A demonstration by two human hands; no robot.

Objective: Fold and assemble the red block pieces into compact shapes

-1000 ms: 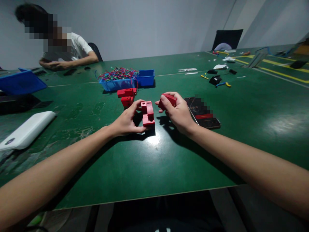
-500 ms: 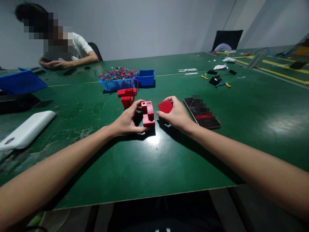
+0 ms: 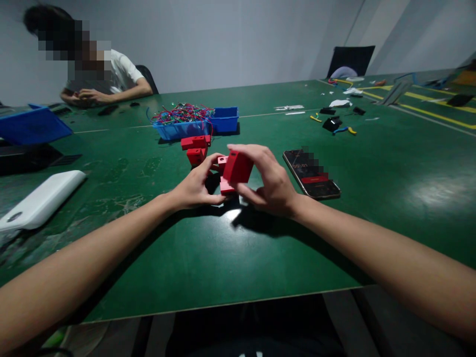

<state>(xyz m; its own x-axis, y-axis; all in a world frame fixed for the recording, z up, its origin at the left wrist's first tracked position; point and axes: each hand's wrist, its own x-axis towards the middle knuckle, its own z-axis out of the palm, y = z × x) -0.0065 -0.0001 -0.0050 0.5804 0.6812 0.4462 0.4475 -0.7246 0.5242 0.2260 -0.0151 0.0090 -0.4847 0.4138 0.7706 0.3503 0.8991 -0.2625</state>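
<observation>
My left hand grips a light red notched block between thumb and fingers, just above or on the green table. A darker red block is pinched in my right hand, tilted, in front of the notched block and covering much of it. Whether the two blocks touch, I cannot tell. Beyond my left hand two more red blocks sit close together: one notched piece and, behind it, a longer one.
Behind the blocks stand a blue bin heaped with coloured wires and a second blue bin. A phone lies right of my right hand, a white device at left. Across the table sits a person. Pliers lie farther right.
My right hand has moved left and slightly up with its red block, turning it in front of the notched block. My left hand has stayed in place.
</observation>
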